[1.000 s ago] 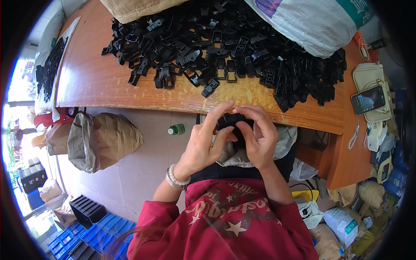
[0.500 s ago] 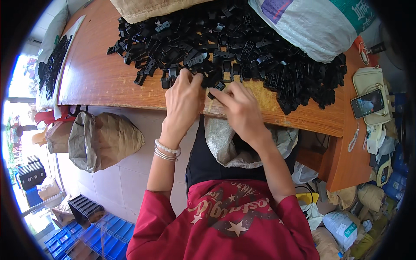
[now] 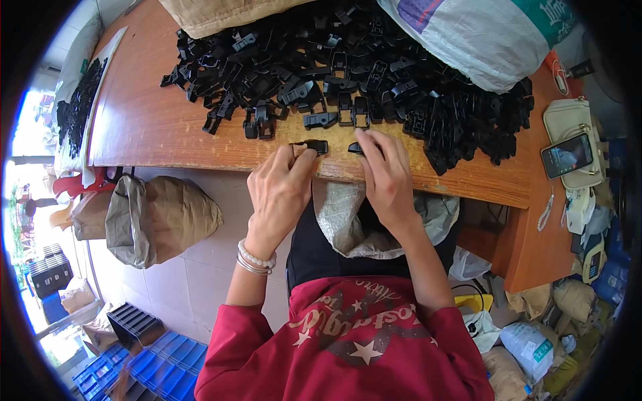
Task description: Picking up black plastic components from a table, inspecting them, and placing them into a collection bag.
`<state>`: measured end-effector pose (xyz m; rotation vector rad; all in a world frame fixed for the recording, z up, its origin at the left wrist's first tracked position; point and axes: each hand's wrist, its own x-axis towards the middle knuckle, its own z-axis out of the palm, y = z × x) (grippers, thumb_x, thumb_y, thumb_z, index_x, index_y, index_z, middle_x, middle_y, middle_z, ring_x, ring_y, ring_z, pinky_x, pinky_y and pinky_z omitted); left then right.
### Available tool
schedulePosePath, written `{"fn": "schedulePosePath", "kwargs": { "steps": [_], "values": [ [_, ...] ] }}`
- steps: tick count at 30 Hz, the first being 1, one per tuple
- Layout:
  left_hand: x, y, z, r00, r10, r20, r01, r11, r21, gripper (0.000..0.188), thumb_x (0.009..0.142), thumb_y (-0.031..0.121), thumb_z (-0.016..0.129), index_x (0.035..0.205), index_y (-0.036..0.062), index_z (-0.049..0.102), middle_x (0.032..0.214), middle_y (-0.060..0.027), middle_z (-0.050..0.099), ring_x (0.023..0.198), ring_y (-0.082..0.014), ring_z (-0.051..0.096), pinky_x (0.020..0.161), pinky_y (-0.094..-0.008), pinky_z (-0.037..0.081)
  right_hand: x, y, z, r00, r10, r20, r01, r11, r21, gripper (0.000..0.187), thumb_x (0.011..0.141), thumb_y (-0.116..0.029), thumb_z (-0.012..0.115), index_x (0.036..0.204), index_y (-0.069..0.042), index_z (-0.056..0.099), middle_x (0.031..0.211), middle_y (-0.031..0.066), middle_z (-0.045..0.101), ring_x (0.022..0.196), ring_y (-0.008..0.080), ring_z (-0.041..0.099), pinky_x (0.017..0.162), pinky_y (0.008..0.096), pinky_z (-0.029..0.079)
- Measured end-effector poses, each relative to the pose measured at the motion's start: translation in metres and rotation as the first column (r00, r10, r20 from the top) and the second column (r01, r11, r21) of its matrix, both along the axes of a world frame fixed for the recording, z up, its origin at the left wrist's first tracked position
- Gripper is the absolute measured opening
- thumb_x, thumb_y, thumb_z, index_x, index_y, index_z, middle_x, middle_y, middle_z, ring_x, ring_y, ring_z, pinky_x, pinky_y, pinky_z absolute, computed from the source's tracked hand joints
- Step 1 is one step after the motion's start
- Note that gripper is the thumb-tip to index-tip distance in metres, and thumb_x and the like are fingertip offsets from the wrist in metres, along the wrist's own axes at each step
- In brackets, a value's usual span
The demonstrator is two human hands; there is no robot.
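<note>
Near the table's front edge, my left hand [image 3: 284, 182] pinches a black plastic clip-like part [image 3: 317, 146] between thumb and fingers. To its right, my right hand [image 3: 386, 175] grips a smaller black plastic piece [image 3: 354, 148], largely covered by the fingertips. The two pieces are apart, with a short gap of wood between them. Beyond the hands spreads a large heap of similar black plastic parts [image 3: 281, 75]. One loose black part [image 3: 321, 120] lies at the heap's near side, just past my fingers.
A white woven sack [image 3: 338, 215] hangs open below the table edge [image 3: 134, 134] at my lap. At the back lie a brown sack [image 3: 227, 15] and a white bag [image 3: 475, 50]. A phone [image 3: 567, 158] rests on a pouch at right; a paper sack [image 3: 177, 217] stands lower left.
My left hand has drawn back from the heap toward the table edge, with a black part now showing in its fingers. My right hand has shifted slightly right, widening the gap.
</note>
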<state>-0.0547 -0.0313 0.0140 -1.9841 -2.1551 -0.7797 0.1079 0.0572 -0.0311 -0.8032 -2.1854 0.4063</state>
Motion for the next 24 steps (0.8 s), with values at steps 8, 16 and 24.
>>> {"fn": "schedulePosePath", "kwargs": {
  "steps": [8,16,24],
  "values": [
    [0.008,0.003,-0.014,0.985,0.115,0.126,-0.099,0.987,-0.129,0.013,0.086,0.017,0.068,0.086,0.0062,0.06,0.067,-0.0085,0.061,0.056,-0.0269,0.06,0.049,-0.0367,0.042,0.01,-0.007,0.001,0.99,-0.068,-0.121,0.064,0.997,-0.037,0.025,0.084,0.001,0.061,0.109,0.001,0.059,0.101,0.0139,0.057,0.091,0.0319,0.055,0.077,0.0419,0.043],
    [0.004,0.022,-0.006,0.992,0.057,0.112,-0.052,0.997,-0.048,0.021,0.077,0.016,0.072,0.086,0.0038,0.058,0.091,-0.0125,0.053,0.073,-0.0328,0.06,0.058,-0.04,0.048,0.023,-0.016,0.001,0.959,-0.196,-0.205,0.163,0.972,-0.169,0.024,0.087,-0.003,0.059,0.111,-0.001,0.058,0.097,0.0171,0.059,0.091,0.0342,0.057,0.078,0.0415,0.045],
    [0.017,0.019,-0.01,0.469,0.025,0.883,-0.002,1.0,-0.027,0.027,0.083,-0.003,0.067,0.105,0.0015,0.053,0.081,0.0007,0.057,0.057,-0.0045,0.045,0.052,-0.0176,0.036,0.022,-0.024,0.008,0.866,-0.236,-0.441,-0.041,0.845,-0.533,0.021,0.089,-0.007,0.064,0.108,0.002,0.061,0.093,0.0095,0.061,0.074,0.0135,0.06,0.064,0.0258,0.049]
  ]
}}
